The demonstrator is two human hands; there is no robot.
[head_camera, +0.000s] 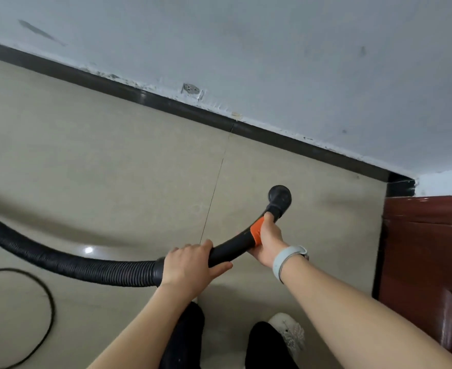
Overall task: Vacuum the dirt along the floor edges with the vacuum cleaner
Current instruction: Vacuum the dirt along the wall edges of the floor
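Observation:
A black ribbed vacuum hose (59, 262) curves in from the left and ends in a smooth black handle tube (232, 245) with an orange band (256, 231). My left hand (190, 265) grips the tube where the ribbed hose joins it. My right hand (268, 241) grips the tube at the orange band, just behind the round black nozzle (280, 197). The nozzle points down over the beige tiled floor (113, 161), a short way from the black skirting (166, 101) along the wall.
A pale scuffed wall (272, 62) runs diagonally above the skirting. A dark red wooden door (432, 249) stands at the right, beyond the corner. A black cable (47, 296) loops on the floor at lower left. My dark trousers and a white shoe (288, 331) show below.

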